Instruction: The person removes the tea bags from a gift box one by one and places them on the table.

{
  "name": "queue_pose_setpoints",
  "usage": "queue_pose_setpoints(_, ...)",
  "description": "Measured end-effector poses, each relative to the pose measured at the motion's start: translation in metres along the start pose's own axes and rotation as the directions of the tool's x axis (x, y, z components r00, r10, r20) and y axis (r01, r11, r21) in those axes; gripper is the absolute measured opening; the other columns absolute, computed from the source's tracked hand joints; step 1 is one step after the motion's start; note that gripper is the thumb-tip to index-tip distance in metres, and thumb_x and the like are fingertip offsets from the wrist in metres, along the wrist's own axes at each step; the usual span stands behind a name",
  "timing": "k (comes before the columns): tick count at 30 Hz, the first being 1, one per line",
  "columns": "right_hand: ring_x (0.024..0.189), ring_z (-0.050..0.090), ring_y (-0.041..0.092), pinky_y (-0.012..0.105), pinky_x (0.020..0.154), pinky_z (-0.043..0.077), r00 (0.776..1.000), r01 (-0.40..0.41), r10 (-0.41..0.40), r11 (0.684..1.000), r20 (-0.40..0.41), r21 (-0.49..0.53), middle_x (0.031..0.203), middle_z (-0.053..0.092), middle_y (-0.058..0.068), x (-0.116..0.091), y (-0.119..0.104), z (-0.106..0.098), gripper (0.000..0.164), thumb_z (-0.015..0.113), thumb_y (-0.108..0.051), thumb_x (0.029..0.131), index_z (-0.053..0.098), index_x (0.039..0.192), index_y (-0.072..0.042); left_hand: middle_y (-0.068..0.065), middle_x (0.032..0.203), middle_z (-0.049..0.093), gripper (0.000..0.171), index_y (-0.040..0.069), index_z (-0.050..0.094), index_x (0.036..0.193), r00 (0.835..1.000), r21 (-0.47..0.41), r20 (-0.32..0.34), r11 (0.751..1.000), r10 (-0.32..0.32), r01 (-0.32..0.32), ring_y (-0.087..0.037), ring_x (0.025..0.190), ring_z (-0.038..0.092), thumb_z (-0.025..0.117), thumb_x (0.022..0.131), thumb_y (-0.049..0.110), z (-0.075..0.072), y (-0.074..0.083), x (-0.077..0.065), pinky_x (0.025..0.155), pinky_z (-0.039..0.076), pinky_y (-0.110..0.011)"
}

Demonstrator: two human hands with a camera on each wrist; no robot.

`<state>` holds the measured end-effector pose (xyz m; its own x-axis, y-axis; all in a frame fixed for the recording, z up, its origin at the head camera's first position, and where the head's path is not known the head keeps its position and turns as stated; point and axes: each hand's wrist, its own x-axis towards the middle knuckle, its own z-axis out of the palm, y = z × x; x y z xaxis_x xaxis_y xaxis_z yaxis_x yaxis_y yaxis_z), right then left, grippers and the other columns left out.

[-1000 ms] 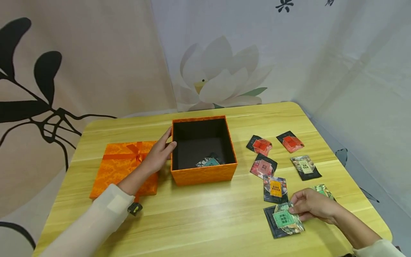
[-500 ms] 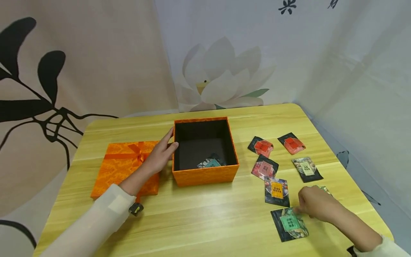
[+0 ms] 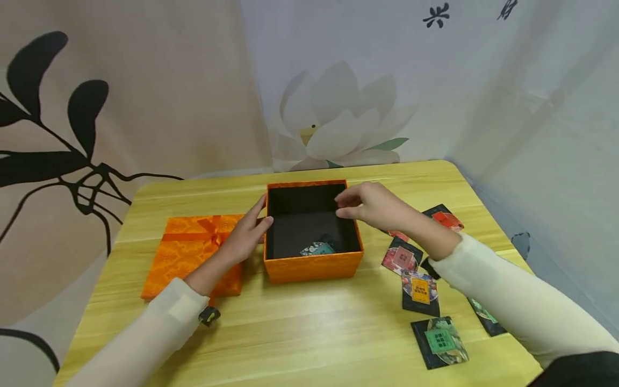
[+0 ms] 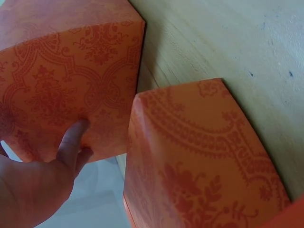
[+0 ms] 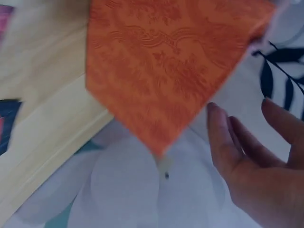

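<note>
An orange patterned box (image 3: 313, 269) with a black inside stands uncovered in the middle of the table. At its bottom lies a packet with a teal label (image 3: 319, 248). My left hand (image 3: 246, 236) rests against the box's left side, its fingers along the outer wall, seen pressing there in the left wrist view. Over the right rim hovers my right hand (image 3: 369, 206), fingers slightly bent. In the right wrist view its thumb and fingers stand apart with nothing visible between them. Beneath my left forearm, an orange lid (image 3: 186, 258) with a ribbon bow lies flat.
Right of the box lie several flat packets: one with a pink label (image 3: 402, 256), one orange-labelled packet (image 3: 419, 292), one green-labelled packet (image 3: 440, 342) and a red packet (image 3: 445, 217). My right sleeve (image 3: 512, 295) covers others partly. A printed cloth (image 3: 338, 107) hangs behind the table (image 3: 300, 333).
My right hand has left the green packets at the front right and moved up and left to the box's right rim. The left hand stays against the box. The view has shifted slightly.
</note>
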<state>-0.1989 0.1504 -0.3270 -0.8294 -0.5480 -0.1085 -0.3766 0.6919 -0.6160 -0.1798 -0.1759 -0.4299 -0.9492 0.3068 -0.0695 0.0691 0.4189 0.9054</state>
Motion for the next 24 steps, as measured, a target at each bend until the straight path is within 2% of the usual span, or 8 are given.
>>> queue_pose_setpoints(3,0.112,0.069,0.029,0.043,0.097,0.057,0.994,0.000,0.010,0.995,0.104,-0.098,0.125,0.072,0.016,0.041,-0.006,0.017,0.044,0.070,-0.024,0.100,0.065,0.135,0.003,-0.009,0.173,0.009,0.071,0.030,0.001,0.167,1.000,-0.002,0.005,1.000,0.005,-0.005,-0.043,0.144,0.043,0.044,0.111,0.042,0.001,0.001,0.000,0.098,0.055,-0.055)
queue_pose_setpoints(5,0.110,0.069,0.030,0.043,0.096,0.057,0.985,-0.016,0.049,0.982,0.168,-0.191,0.122,0.072,0.017,0.062,-0.007,0.029,0.044,0.072,-0.024,0.099,0.067,0.132,0.005,-0.010,0.173,0.009,0.072,0.031,0.001,0.167,1.000,-0.001,0.006,1.000,0.002,-0.002,-0.043,0.144,0.043,0.044,0.111,0.043,0.001,0.001,0.000,0.098,0.055,-0.054)
queue_pose_setpoints(9,0.106,0.069,0.030,0.040,0.091,0.058,0.952,-0.071,0.174,0.925,0.250,-0.374,0.118,0.071,0.017,0.094,-0.009,0.052,0.037,0.075,-0.024,0.097,0.069,0.122,0.003,-0.010,0.173,0.009,0.072,0.030,0.002,0.167,1.000,0.002,-0.003,1.000,-0.006,0.006,-0.043,0.144,0.042,0.044,0.111,0.044,0.000,-0.001,-0.001,0.099,0.054,-0.054)
queue_pose_setpoints(11,0.101,0.067,0.028,0.037,0.085,0.058,0.929,-0.090,0.232,0.896,0.287,-0.434,0.115,0.070,0.015,0.103,-0.007,0.060,0.034,0.076,-0.024,0.096,0.068,0.117,0.001,-0.011,0.173,0.009,0.072,0.029,0.002,0.168,1.000,0.003,-0.006,1.000,-0.010,0.010,-0.044,0.144,0.043,0.044,0.111,0.044,0.000,-0.001,-0.002,0.099,0.054,-0.055)
queue_pose_setpoints(13,0.098,0.064,0.025,0.033,0.081,0.056,0.903,-0.100,0.276,0.880,0.329,-0.464,0.116,0.068,0.013,0.109,-0.005,0.067,0.032,0.074,-0.021,0.097,0.065,0.120,0.000,-0.011,0.173,0.009,0.072,0.030,0.002,0.168,1.000,-0.001,-0.007,1.000,-0.015,0.015,-0.044,0.144,0.043,0.044,0.111,0.044,0.000,-0.001,-0.002,0.099,0.054,-0.055)
queue_pose_setpoints(17,0.085,0.055,0.022,0.030,0.071,0.047,0.850,-0.087,0.317,0.871,0.420,-0.483,0.105,0.063,0.010,0.116,0.000,0.076,0.023,0.067,-0.015,0.100,0.066,0.116,0.001,-0.012,0.173,0.009,0.072,0.030,0.002,0.167,1.000,-0.003,-0.003,1.000,-0.013,0.013,-0.045,0.144,0.043,0.044,0.110,0.045,0.001,-0.002,-0.003,0.099,0.054,-0.054)
queue_pose_setpoints(20,0.084,0.052,0.022,0.032,0.072,0.046,0.832,-0.091,0.330,0.874,0.446,-0.477,0.105,0.062,0.011,0.120,0.003,0.077,0.021,0.066,-0.014,0.100,0.066,0.115,0.002,-0.012,0.173,0.008,0.072,0.030,0.002,0.167,1.000,-0.005,-0.001,1.000,-0.005,0.005,-0.046,0.144,0.042,0.043,0.111,0.046,0.001,-0.002,-0.003,0.099,0.054,-0.055)
queue_pose_setpoints(24,0.091,0.056,0.023,0.035,0.083,0.053,0.818,-0.117,0.352,0.876,0.455,-0.468,0.118,0.066,0.015,0.122,0.004,0.075,0.029,0.070,-0.016,0.098,0.066,0.121,0.002,-0.013,0.173,0.008,0.071,0.030,0.002,0.168,1.000,0.000,-0.005,1.000,-0.004,0.004,-0.046,0.143,0.043,0.043,0.111,0.045,0.001,-0.001,-0.002,0.098,0.054,-0.056)
